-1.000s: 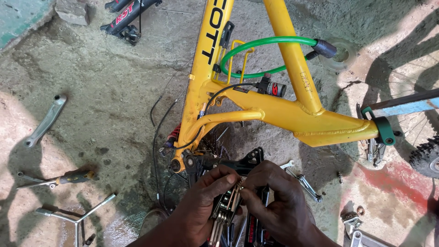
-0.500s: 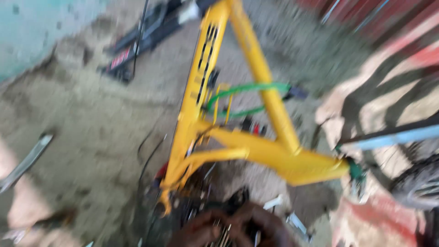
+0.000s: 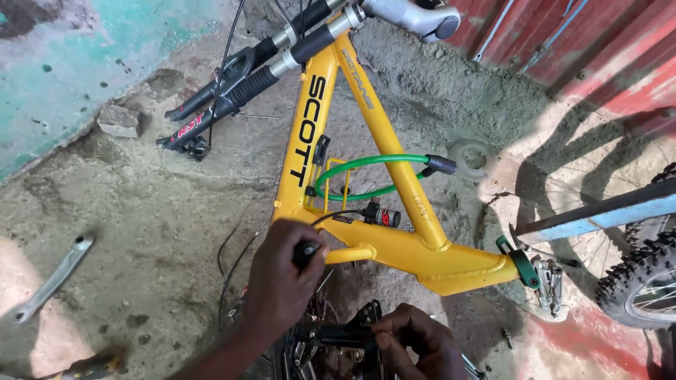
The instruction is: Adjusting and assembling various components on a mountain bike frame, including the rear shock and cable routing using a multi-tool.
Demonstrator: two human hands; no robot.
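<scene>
Lying on the concrete floor (image 3: 141, 211), a flat metal spanner (image 3: 49, 278) sits well left of the work. The left hand (image 3: 282, 288) is curled shut around a small black part (image 3: 308, 252) at the rear of the yellow bicycle frame (image 3: 394, 246). The right hand (image 3: 419, 341) pinches a black pedal (image 3: 338, 332) just below. The frame looks rigid and fairly heavy; its tubes seem the best hold. The greasy drivetrain would probably be slippery.

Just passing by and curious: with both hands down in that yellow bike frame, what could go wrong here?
1. The left hand grips a dark part where the yellow frame meets loose cables; its fingers might get pinched or snagged.
2. The right hand holds black metal parts; a slip could scrape it.
3. The spanner on the ground could trip someone.
</scene>
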